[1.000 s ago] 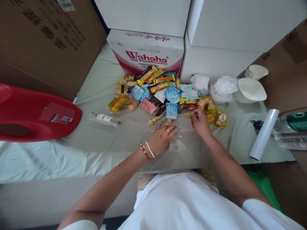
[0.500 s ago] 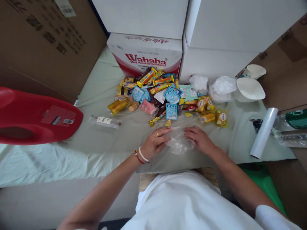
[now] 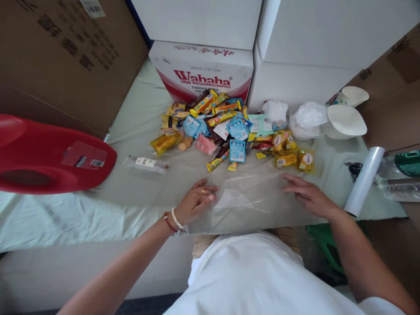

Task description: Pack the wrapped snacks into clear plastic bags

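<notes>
A clear plastic bag lies spread almost flat on the cloth in front of me, its outline faint. My left hand rests at the bag's left side, fingers loosely bent and apart, touching the plastic. On the other side, my right hand has its fingers stretched toward the bag's right edge; whether they touch it is hard to see. Just beyond the bag is a heap of wrapped snacks, including a blue packet, a pink packet and a yellow-wrapped bar.
A red plastic container and a clear labelled packet lie left. A Wahaha carton backs the snacks. To the right are crumpled white bags, a white bowl, a plastic film roll and bottles.
Both hands have moved apart, left hand to the left and right hand to the right. The plastic bag, bunched between them before, is now spread out wide.
</notes>
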The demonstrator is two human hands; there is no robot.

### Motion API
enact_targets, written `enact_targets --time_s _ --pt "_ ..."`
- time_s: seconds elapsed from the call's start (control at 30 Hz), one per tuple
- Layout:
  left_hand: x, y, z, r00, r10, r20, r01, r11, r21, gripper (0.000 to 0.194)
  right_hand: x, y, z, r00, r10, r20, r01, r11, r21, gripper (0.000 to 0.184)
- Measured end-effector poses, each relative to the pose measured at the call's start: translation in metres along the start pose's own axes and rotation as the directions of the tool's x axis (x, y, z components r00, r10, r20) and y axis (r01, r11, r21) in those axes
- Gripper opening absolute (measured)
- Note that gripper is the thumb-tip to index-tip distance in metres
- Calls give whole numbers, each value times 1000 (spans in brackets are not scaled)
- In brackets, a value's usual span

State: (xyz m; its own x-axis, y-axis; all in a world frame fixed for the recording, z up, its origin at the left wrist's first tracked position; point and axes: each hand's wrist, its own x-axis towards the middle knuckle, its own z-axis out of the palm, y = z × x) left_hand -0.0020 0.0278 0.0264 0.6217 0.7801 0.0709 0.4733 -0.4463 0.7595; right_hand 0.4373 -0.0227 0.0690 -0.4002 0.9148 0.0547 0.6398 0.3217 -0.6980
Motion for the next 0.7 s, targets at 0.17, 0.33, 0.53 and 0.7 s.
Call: enact_targets --time_s 0.17,0.33,0.53,0.7 --pt "20 5 19 998 -57 -7 57 986 157 38 44 -52 -25 981 49 -185 -43 999 32 21" --pt "20 19 19 998 -45 -33 53 947 316 31 89 -85 64 940 -44 340 58 998 -32 30" --pt "3 25 0 983 -137 120 98 953 286 36 31 -94 116 766 -303 567 320 945 72 26" --pt "9 38 9 943 -333 4 327 929 175 54 22 -89 72 686 -333 647 195 941 277 24"
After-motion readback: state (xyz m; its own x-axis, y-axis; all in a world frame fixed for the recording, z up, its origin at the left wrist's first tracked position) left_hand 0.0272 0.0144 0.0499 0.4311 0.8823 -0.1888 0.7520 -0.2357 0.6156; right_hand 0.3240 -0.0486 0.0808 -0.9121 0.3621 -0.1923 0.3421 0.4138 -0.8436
